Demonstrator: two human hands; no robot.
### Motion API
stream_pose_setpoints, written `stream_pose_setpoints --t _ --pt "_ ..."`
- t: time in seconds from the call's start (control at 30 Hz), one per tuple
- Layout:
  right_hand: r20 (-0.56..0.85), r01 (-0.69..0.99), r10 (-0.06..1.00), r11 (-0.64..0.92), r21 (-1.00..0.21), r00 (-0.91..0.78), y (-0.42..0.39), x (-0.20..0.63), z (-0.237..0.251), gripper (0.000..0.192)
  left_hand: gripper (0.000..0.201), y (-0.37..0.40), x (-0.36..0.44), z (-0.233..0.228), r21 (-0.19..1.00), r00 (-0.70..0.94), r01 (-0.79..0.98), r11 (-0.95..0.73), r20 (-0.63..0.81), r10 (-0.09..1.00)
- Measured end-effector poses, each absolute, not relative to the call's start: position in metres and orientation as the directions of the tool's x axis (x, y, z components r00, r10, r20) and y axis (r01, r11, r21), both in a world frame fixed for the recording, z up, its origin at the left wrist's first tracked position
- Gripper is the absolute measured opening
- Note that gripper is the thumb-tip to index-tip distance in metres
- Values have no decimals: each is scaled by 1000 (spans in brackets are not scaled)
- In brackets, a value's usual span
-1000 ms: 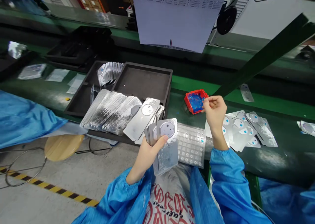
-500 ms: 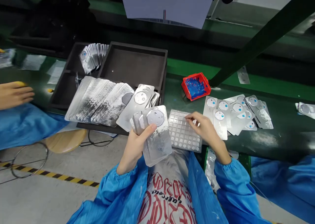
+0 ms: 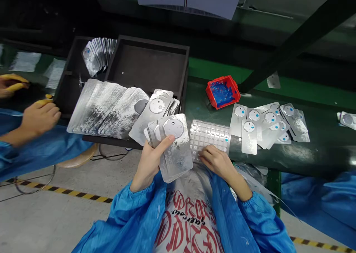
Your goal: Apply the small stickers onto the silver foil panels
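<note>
My left hand [image 3: 151,158] grips a small fan of silver metal plates [image 3: 179,153], thumb on top. The front plate has a grey octagonal patch with small holes near its upper end. My right hand [image 3: 215,158] is over the near part of a clear plastic compartment tray [image 3: 211,128], fingertips pinched together at its cells. Whatever lies between those fingertips is too small to make out. One blue dot shows in a cell at the tray's right side. Right of the tray lie several silver plates [image 3: 249,141] with blue dots on their round patches.
A red bin [image 3: 236,86] with small blue pieces stands behind the tray. Black trays [image 3: 152,41] at left carry rows of overlapping silver plates [image 3: 108,108]. A co-worker's hands [image 3: 39,119] in yellow finger covers are at far left. A green post [image 3: 278,56] rises at right.
My right hand has moved from the tray's upper right side toward its near edge. The blue dot at the tray's right side now shows. A co-worker's second hand has come into view.
</note>
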State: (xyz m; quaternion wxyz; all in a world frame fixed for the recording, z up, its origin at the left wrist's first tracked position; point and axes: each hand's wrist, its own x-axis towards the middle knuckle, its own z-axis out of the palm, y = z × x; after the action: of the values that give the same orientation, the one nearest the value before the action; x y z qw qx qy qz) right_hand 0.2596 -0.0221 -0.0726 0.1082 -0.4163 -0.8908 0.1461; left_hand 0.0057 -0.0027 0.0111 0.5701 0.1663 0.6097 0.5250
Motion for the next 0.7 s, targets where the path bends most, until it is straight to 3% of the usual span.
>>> stream_pose_setpoints --t 0.1,0.17,0.27,0.37,0.43,0.53,0.7 --pt "16 738 800 561 -374 -600 -23 255 -73 17 60 -3 5 11 829 -307 -406 384 -519 797" --pt "15 729 823 510 -457 -567 -23 251 -69 19 62 -3 6 11 833 -309 -408 375 -512 802" --pt "45 612 913 308 -728 -406 -22 245 -55 18 60 -4 8 9 829 -291 -416 373 -510 809" --pt "-57 333 975 18 -943 -214 -17 237 -35 24 54 -6 13 8 828 -242 -415 378 -501 831" --pt "-147 149 977 -124 -981 -156 -11 231 -21 34 49 -7 16 8 840 -197 -391 376 -475 857" --pt "-189 -28 979 -191 -981 -82 -3 223 -5 42 44 -8 20 6 867 -147 -340 364 -431 890" --pt "-195 -105 980 -199 -974 -42 5 214 11 36 45 -8 23 1 884 -117 -317 345 -397 910"
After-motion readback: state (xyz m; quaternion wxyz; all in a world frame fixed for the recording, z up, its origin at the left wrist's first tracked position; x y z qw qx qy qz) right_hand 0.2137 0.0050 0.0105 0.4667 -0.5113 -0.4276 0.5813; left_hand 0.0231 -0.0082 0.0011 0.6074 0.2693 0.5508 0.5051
